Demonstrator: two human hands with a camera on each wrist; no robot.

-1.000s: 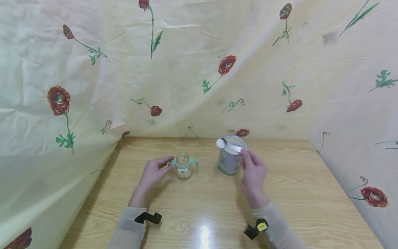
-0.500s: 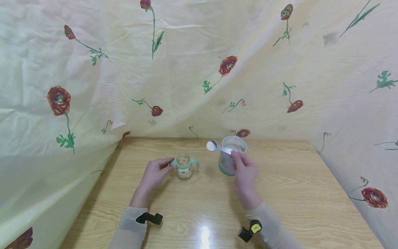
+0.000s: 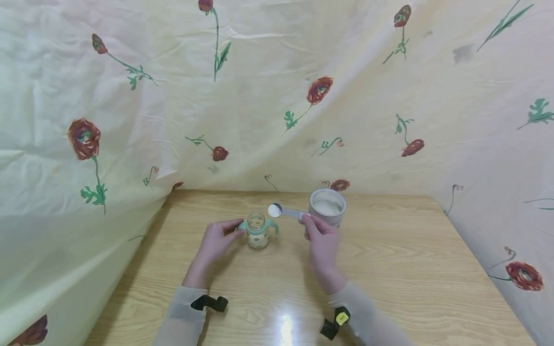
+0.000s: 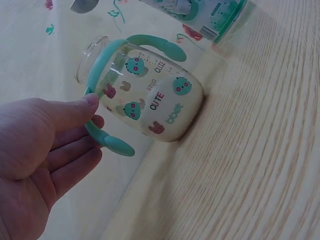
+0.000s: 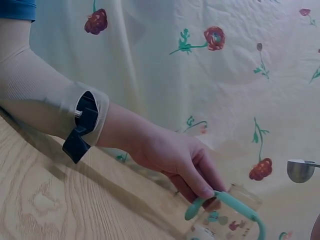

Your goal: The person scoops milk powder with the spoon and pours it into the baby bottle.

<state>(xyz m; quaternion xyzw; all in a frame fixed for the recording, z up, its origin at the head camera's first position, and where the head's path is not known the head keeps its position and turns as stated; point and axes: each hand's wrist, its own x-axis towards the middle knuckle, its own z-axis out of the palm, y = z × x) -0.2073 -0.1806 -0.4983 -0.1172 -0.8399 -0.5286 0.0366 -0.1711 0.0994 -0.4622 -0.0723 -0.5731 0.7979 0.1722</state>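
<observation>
A glass baby bottle (image 3: 258,236) with a mint two-handled collar stands uncapped on the table, cartoon prints on its side. My left hand (image 3: 220,237) pinches its left handle (image 4: 111,142) between thumb and fingers. In my right hand (image 3: 322,242) I hold a metal measuring spoon (image 3: 291,212) by the end of its handle. White powder (image 3: 274,210) fills the bowl, which is up and to the right of the bottle's mouth. Behind my right hand stands a tin (image 3: 338,220) with its top off and white powder inside. In the right wrist view the spoon bowl (image 5: 301,172) is level.
A pale wooden table (image 3: 389,269) lies under everything. A cream cloth (image 3: 242,110) with red poppies hangs behind it and along both sides. Each sleeve carries a black camera mount, such as the right one (image 3: 335,323).
My right hand has moved left with the loaded spoon, from over the tin toward the bottle. The left hand stays on the bottle's handle, and the bottle stands where it was.
</observation>
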